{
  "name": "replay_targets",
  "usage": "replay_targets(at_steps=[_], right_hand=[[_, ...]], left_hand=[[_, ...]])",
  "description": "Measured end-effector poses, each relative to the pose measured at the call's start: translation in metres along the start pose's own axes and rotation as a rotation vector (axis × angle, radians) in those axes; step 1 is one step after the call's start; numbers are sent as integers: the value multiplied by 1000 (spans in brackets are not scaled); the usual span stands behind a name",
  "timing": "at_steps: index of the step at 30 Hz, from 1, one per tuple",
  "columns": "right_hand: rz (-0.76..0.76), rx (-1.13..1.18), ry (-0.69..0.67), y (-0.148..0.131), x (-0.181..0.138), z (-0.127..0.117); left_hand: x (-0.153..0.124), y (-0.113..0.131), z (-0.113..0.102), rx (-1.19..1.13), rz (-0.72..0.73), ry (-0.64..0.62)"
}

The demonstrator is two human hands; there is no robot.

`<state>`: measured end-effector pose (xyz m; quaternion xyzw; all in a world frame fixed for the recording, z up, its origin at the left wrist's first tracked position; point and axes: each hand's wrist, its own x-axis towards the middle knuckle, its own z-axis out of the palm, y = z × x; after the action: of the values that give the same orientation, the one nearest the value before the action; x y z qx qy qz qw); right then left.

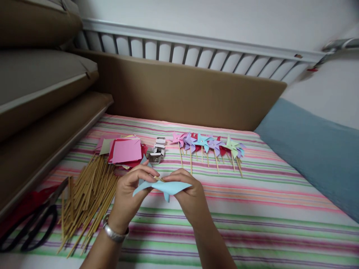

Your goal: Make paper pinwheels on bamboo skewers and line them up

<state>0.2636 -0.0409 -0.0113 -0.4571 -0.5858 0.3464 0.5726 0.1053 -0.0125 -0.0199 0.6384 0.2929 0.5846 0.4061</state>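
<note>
Both hands meet around a light blue paper pinwheel (165, 186) in the middle of the view, held above the striped cloth. My left hand (130, 190), with a silver bracelet at the wrist, pinches the pinwheel's left side. From the other side my right hand (189, 194) grips it, fingers closed near the centre. The end of a wooden stick (157, 178) shows between the fingertips; the rest of the stick is hidden. The blades curl outward, one pointing down toward me.
Many thin wooden sticks (89, 198) lie left, beside black-handled scissors (42, 220). Behind them are stacked coloured paper squares (127, 150) and small clear boxes (157, 150). Finished pinwheels (203, 141) lie in a row on the striped cloth (266, 201). A brown padded board (182, 91) stands behind.
</note>
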Motion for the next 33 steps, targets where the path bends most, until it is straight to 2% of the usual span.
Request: replay_targets(at_steps=[4, 7, 33], right_hand=[[-72, -26, -15, 0, -1, -2], [-51, -33, -8, -1, -2, -2], [15, -23, -24, -1, -1, -1]], left_hand=[[1, 1, -3, 27, 68, -48], [2, 1, -4, 43, 92, -77], [2, 3, -1, -6, 9, -79]])
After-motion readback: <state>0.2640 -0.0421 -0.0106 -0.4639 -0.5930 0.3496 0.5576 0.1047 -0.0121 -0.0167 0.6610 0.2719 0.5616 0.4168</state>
